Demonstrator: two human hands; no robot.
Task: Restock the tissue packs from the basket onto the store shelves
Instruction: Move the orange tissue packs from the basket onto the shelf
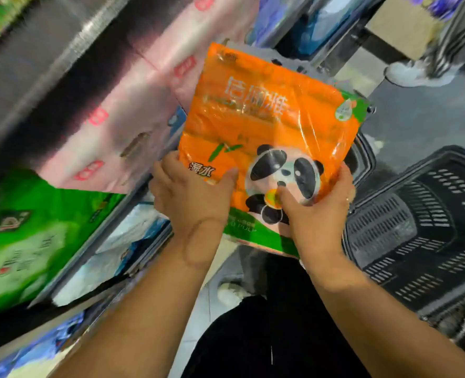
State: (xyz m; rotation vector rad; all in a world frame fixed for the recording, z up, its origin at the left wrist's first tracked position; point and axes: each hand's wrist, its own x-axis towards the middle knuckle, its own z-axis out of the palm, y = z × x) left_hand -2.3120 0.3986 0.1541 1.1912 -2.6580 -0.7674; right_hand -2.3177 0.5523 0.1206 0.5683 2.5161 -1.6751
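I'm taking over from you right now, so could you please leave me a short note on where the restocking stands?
Left hand: grips the lower left edge of the orange panda tissue pack.
Right hand: grips its lower right corner.
The pack is held in the air, between the shelves on the left and the black basket on the right.
Pink packs and a green pack already sit on the shelves.
Done: this pack is out of the basket.
Left: shelve it; no packs show in the visible part of the basket, so check the rest.

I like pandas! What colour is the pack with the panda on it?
The tissue pack is orange, green-edged; head view.
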